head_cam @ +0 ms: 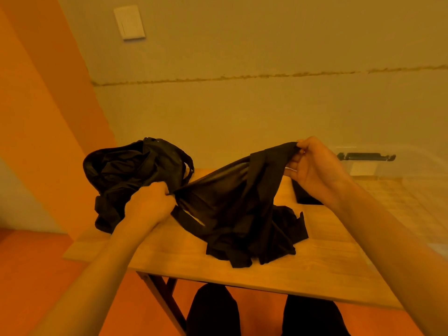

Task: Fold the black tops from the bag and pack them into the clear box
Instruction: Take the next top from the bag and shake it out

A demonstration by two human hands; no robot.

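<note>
Black top mid-frame looks light and floppy (slippery too, I'd guess); left hand and right hand each pinch an edge, best hold spots.

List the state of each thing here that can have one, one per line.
black top: unfolded, stretched between both hands, lower part heaped on the table.
left hand: grips one end of the top, low, in front of the bag.
right hand: pinches the other end, raised.
black bag: on the table, open, dark cloth inside.
clear box: on the right; lid on or off, cannot tell.
</note>
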